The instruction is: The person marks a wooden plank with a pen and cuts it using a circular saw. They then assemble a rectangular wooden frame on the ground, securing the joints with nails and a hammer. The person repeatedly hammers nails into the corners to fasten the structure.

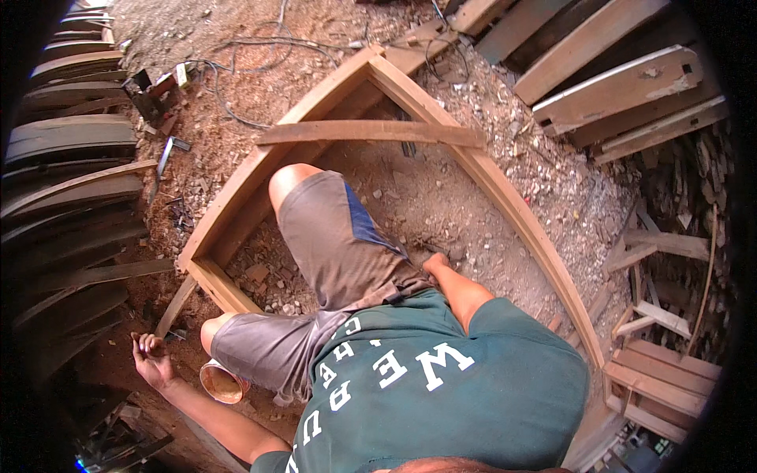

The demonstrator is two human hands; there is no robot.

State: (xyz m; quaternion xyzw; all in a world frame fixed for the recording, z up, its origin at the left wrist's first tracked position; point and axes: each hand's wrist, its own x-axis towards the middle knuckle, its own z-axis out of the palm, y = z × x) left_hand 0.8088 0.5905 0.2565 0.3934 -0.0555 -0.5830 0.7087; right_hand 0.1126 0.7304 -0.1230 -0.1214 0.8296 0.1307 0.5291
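At lower left, the left hand (pixel 152 361) was seen half-curled, empty, just left of the round tin (pixel 222 382); the right hand (pixel 434 261), mostly hidden, lay farther off.

Single head cam, fisheye, looking steeply down.
Sits above the person's own torso and knees, close range; green shirt (pixel 441 394) fills the lower edge. Faces forward over the pointed wooden frame (pixel 371 79) on the dirt ground (pixel 197 31). Straight planks bend near the rim, corners vignetted black. Only one view, so no overlap to report.
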